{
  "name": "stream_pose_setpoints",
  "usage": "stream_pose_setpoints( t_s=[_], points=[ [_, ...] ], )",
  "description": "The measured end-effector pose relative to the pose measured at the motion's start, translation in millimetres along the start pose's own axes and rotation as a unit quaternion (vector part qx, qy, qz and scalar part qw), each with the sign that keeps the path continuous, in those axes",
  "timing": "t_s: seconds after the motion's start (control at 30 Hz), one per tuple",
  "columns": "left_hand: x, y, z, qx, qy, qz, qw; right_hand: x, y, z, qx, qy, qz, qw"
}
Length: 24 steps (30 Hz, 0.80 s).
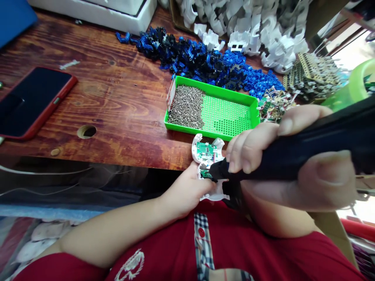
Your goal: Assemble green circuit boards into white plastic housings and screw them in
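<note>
My left hand (pixel 191 189) is closed around a white plastic housing (pixel 215 191) with green circuit boards (pixel 205 149) set in it. It holds the housing just off the table's front edge. In my right hand (pixel 249 150) is a black electric screwdriver (pixel 281 154), fingers wrapped round its thick body. The tool's narrow end meets the lower part of the housing; its very tip is hidden. Just beyond my hands lies a green tray (pixel 212 135) with a heap of small screws (pixel 187 107) at its left end.
Piles of blue and black plastic parts (pixel 187 58) lie behind the tray. White shells (pixel 234 23) fill a box at the back. Circuit boards (pixel 313 76) are stacked at right. A red-cased phone (pixel 32 101) and a round hole (pixel 86 132) are on the wooden table (pixel 117 93).
</note>
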<state>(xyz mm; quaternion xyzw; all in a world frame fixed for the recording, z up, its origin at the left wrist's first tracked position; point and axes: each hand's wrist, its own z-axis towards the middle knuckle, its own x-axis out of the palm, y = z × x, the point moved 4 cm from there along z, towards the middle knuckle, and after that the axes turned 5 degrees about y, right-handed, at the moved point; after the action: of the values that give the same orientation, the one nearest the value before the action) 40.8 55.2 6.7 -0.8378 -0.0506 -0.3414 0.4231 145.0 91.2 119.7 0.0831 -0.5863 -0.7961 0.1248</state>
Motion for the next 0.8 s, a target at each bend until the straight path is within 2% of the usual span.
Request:
stream_pose_setpoints(
  t_s=[0.13,0.23,0.33,0.4,0.5,0.53,0.6,0.7,0.73,0.8],
  points=[
    [-0.4,-0.6,-0.2,0.003,0.007,-0.005,1.0,-8.1,-8.5,-0.3,-0.035,0.014,0.01,0.999],
    [-1.6,-1.7,0.0,-0.003,0.023,0.007,1.0,-14.3,-21.3,-5.2,0.019,0.007,-0.009,1.0],
    [-2.0,-2.2,-1.2,-0.04,0.022,0.018,0.999,-18.9,-31.8,-8.0,0.054,0.007,-0.032,0.998],
    [-2.1,-3.1,-2.5,-0.058,0.009,0.018,0.998,-26.0,-36.9,-2.7,0.06,0.006,-0.05,0.997],
    [-2.0,-4.0,-3.4,-0.066,-0.002,0.014,0.998,-46.9,-43.0,20.5,0.054,-0.004,-0.077,0.996],
    [-2.0,-4.0,-3.2,-0.068,0.001,0.014,0.998,-56.3,-44.4,31.3,0.042,-0.02,-0.086,0.995],
    [-2.4,-3.9,-2.5,-0.071,0.007,0.014,0.997,-77.5,-44.3,52.5,-0.016,-0.108,-0.105,0.988],
    [-3.7,-4.6,-1.6,-0.069,0.009,0.018,0.997,-99.9,-43.1,70.5,-0.118,-0.266,-0.127,0.948],
    [-4.1,-4.8,-1.5,-0.069,0.008,0.018,0.997,-102.0,-44.3,73.7,-0.125,-0.284,-0.131,0.942],
    [-4.8,-5.0,-1.5,-0.069,0.006,0.018,0.997,-100.3,-48.3,78.4,-0.103,-0.26,-0.137,0.95]
  ],
)
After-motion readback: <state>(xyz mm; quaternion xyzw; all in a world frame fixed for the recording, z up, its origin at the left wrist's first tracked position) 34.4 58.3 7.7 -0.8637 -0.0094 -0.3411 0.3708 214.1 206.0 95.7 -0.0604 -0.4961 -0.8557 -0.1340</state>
